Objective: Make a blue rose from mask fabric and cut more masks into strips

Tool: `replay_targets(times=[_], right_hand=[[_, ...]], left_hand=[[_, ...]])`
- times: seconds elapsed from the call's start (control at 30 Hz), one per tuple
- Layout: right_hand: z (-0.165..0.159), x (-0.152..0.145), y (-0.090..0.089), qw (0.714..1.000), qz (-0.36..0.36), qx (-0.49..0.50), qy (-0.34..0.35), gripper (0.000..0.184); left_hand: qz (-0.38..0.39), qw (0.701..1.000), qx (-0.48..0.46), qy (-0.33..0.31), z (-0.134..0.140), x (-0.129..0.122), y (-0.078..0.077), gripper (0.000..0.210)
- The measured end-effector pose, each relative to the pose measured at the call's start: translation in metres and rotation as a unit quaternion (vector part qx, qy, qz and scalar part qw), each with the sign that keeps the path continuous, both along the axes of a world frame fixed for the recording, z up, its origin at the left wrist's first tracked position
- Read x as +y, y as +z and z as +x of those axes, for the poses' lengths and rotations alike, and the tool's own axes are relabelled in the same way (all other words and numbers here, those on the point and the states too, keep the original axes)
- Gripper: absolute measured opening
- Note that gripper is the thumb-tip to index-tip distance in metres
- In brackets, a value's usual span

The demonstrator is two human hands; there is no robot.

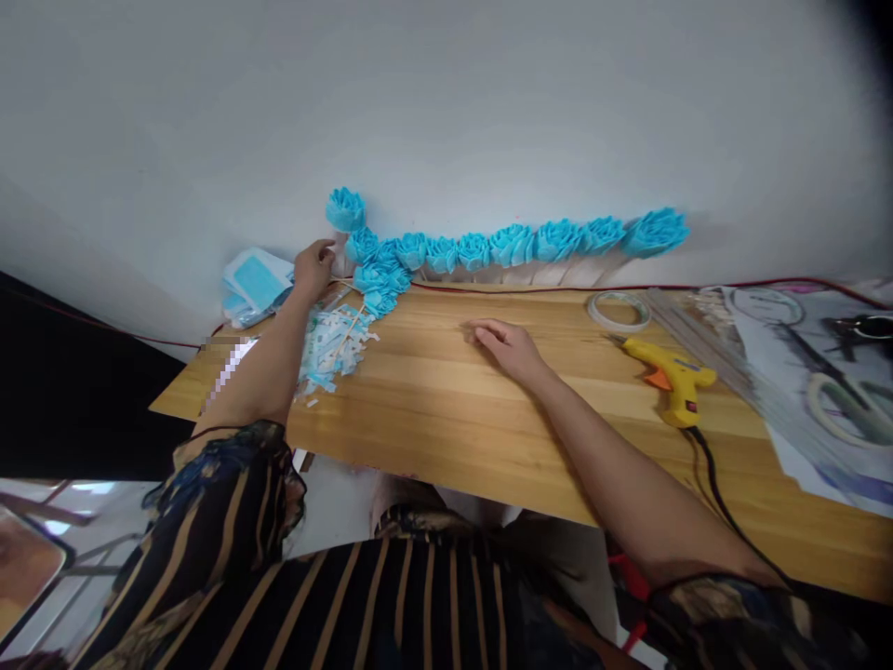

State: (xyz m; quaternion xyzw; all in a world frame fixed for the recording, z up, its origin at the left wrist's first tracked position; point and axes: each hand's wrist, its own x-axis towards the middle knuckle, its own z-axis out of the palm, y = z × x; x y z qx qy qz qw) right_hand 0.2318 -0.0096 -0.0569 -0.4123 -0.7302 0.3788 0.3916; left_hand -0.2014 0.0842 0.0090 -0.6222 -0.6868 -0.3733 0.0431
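Note:
My left hand (315, 267) is at the wall, left of a blue layered flower (346, 209). Its fingers are loosely bent and apart, and I see nothing between them; the flower's stem is hard to make out. More blue flowers (473, 250) lean in a row along the wall, with a small cluster (382, 279) at its left end. My right hand (508, 346) hovers over or rests on the middle of the wooden table (433, 400), fingers slightly curled, holding nothing.
Left of the cluster lie blue-and-white scraps (335, 346) and a packet of blue-and-white pieces (257, 281). On the right are a tape roll (619, 312), a yellow glue gun (671, 377) with a black cord, clear sticks (704, 340) and scissors (830, 377).

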Motion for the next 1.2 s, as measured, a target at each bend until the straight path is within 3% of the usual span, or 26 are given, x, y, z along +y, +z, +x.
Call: replay_targets(times=[0.13,0.27,0.4,0.53,0.63,0.77,0.87,1.03,1.2], right_hand=[[0.000,0.002,-0.001,1.000,0.011,-0.004,-0.005,0.037],[0.000,0.006,-0.005,1.000,0.016,0.021,0.010,0.035],[-0.001,0.005,-0.003,1.000,0.023,0.007,0.006,0.033],[-0.002,-0.001,0.004,0.999,0.026,-0.026,-0.010,0.035],[-0.002,-0.004,0.007,0.998,0.035,-0.044,-0.017,0.037],[-0.002,-0.005,0.007,0.997,0.045,-0.063,-0.017,0.037],[-0.002,-0.005,0.007,0.996,0.043,-0.072,-0.014,0.038],[-0.002,-0.005,0.007,0.996,0.040,-0.084,-0.010,0.039],[-0.001,-0.003,0.005,0.996,0.045,-0.081,-0.001,0.038]], left_hand=[[0.009,1.000,-0.015,0.003,-0.004,-0.017,0.008,0.040],[0.055,0.993,-0.106,0.004,-0.008,-0.037,0.018,0.038],[0.081,0.979,-0.187,-0.003,-0.006,-0.072,0.026,0.036],[0.048,0.982,-0.182,-0.030,0.001,-0.113,0.020,0.035],[-0.013,0.990,-0.137,-0.042,0.007,-0.137,0.009,0.037],[-0.069,0.997,0.022,-0.040,0.019,-0.152,-0.005,0.039],[-0.097,0.986,0.120,-0.067,0.033,-0.149,-0.013,0.044],[-0.150,0.962,0.194,-0.117,0.056,-0.133,-0.027,0.051],[-0.215,0.944,0.236,-0.078,0.066,-0.131,-0.030,0.049]])
